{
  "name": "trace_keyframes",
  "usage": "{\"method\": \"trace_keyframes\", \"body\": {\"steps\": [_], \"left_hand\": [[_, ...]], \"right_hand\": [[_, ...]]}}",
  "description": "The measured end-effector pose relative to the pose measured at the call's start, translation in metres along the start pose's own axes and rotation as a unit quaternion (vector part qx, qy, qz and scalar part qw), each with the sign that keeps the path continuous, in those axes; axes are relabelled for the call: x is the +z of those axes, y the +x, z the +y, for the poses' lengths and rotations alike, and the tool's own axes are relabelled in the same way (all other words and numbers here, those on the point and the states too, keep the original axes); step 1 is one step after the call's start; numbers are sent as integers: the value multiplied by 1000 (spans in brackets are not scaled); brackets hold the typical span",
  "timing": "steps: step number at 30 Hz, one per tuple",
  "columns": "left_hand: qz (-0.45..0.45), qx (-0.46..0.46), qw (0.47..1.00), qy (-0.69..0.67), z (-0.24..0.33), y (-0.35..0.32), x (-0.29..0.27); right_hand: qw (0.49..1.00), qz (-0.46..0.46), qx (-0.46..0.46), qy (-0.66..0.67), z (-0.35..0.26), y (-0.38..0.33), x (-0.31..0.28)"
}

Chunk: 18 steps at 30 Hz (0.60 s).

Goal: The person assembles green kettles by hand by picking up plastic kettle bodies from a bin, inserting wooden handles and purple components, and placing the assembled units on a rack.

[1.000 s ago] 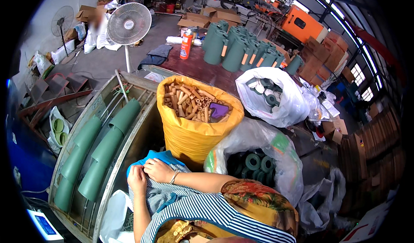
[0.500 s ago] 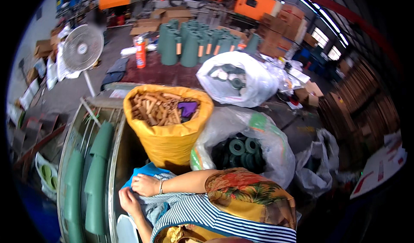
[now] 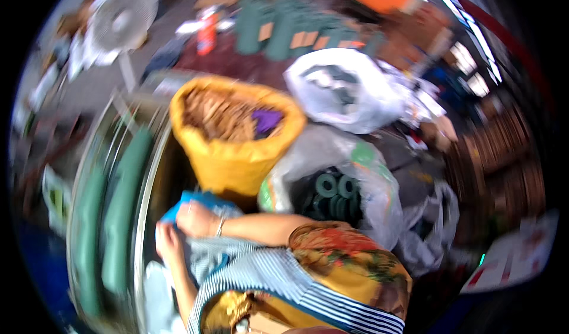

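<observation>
My left hand (image 3: pixel 170 244) and my right hand (image 3: pixel 197 219) are close together at my lap, beside the metal edge of a trough. A bracelet circles my right wrist. Both hands look closed, with fingers curled; blur hides what is between them. They are at a bright blue cloth (image 3: pixel 208 200) and the striped apron (image 3: pixel 249 249) I wear. Beyond them stands a yellow sack (image 3: pixel 231 168) filled with tan, stick-like pieces (image 3: pixel 216 116) and a purple scrap (image 3: pixel 267 121). To its right, a clear plastic bag (image 3: pixel 379 183) holds dark green rings (image 3: pixel 326 185).
Long green tapered tubes (image 3: pixel 125 215) lie in the metal trough (image 3: pixel 142 239) at left. Farther off are a white bag (image 3: pixel 367 100) with green pieces, several upright green cones (image 3: pixel 281 35), an orange-red can (image 3: pixel 207 33) and a fan (image 3: pixel 123 17). Cardboard (image 3: pixel 504 168) is stacked at right.
The view has tipped downward and blurred, so the sacks and cones sit higher in the picture. My hands remain together at the blue cloth, slightly shifted.
</observation>
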<state>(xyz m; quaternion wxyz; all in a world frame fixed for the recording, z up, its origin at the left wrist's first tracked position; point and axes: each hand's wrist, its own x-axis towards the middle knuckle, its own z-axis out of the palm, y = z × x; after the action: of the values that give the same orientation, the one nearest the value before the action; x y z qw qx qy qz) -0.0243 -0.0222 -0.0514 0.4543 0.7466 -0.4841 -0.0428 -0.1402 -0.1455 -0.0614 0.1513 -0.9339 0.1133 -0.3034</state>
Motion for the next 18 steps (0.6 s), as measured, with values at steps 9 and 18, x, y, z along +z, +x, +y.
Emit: {"method": "trace_keyframes", "body": {"steps": [9,18], "left_hand": [[53,6,998,42,-1,0,-11],[38,-9,997,66,7,5,4]], "right_hand": [[998,-8,-22,51,2,5,-4],[998,-19,19,54,21,-3,-4]]}}
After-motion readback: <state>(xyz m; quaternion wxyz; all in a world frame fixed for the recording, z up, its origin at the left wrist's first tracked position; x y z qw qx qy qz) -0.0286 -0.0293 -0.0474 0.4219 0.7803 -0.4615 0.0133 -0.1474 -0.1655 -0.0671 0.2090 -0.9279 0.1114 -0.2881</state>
